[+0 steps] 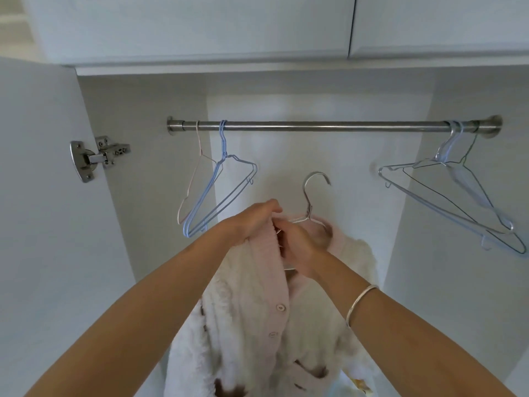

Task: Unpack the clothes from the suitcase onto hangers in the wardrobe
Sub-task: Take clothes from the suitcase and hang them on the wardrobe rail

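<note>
A fluffy white cardigan (pixel 252 325) with a pale pink button band hangs in front of me, below the metal wardrobe rail (pixel 315 126). A silver wire hanger (pixel 310 196) sits inside its collar, hook up and free of the rail. My left hand (pixel 252 222) grips the pink collar on the left shoulder. My right hand (pixel 300 247) is closed on the collar and the hanger wire just beside it. The suitcase is out of view.
Several empty wire hangers (pixel 220 193), pink and blue, hang at the rail's left end, and silver hangers (pixel 452 190) at its right end. The open wardrobe door with its hinge (pixel 94 157) stands on the left. Closed upper cabinet doors (pixel 200 27) are overhead.
</note>
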Demonstrator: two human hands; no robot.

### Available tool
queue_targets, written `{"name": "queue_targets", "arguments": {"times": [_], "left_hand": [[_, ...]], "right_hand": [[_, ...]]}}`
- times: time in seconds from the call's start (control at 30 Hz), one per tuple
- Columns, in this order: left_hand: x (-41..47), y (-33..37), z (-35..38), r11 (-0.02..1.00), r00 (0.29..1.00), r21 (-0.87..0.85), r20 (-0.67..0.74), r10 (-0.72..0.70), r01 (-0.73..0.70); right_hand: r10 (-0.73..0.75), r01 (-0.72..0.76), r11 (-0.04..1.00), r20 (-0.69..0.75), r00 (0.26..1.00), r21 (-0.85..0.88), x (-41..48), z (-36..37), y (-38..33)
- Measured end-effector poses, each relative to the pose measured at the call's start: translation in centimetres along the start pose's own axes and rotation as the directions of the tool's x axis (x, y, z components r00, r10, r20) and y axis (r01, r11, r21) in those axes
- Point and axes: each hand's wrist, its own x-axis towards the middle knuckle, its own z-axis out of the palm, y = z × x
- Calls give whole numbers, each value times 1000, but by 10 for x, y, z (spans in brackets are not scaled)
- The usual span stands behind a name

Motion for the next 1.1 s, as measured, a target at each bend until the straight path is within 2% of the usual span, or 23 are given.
{"name": "queue_targets", "arguments": {"times": [0.07, 0.13, 0.23, 0.33, 0.4, 0.5, 0.6, 0.63, 0.7, 0.8, 0.93, 0.97, 1.03, 1.1], "left_hand": [[-3, -6, -1, 996, 997, 90, 76, -12, 5], [-4, -9, -3, 986, 991, 162, 130, 8, -29], [-7, -7, -7, 947, 987, 313, 162, 16, -67], [-2, -12, -13, 841, 997, 540, 76, -11, -32], [2, -19, -13, 791, 997, 607, 18, 76, -71], [8, -25, -12, 865, 956, 465, -112, 271, -191], [9, -17, -10, 917, 942, 327, -164, 292, -227], [9, -13, -6, 929, 958, 304, -120, 259, -213], [6, -4, -1, 937, 977, 277, 72, 199, -212], [-1, 5, 3, 948, 949, 247, 290, 127, -202], [9, 17, -9, 816, 961, 531, 258, 102, -229], [11, 20, -11, 808, 964, 548, 254, 85, -215], [14, 26, -10, 852, 961, 486, 270, 66, -195], [13, 32, -2, 915, 956, 349, 271, 109, -204]], "right_hand": [[16, -18, 985, 10, 1000, 171, -4, 1, -4], [17, -22, 966, 23, 1000, 259, -4, 0, -5], [1, -2, 989, 10, 1000, 147, -6, 1, -11], [-17, 17, 1000, -9, 1000, 17, -11, 3, -16], [-35, 35, 998, 3, 999, -47, -13, 0, -19], [-55, 59, 989, 30, 998, -136, -16, -10, -30], [-95, 85, 986, -64, 993, -142, -16, -23, -37], [-102, 89, 988, -108, 989, -125, -15, -27, -36], [-91, 74, 992, -172, 981, -102, -15, -35, -39], [-83, 56, 990, -211, 974, -128, -17, -46, -44], [-157, 72, 956, -292, 943, -284, -15, -57, -67], [-177, 75, 946, -307, 935, -316, -15, -59, -74], [-205, 69, 917, -318, 926, -392, -17, -60, -90], [-212, 35, 892, -348, 913, -450, -14, -59, -103]]}}
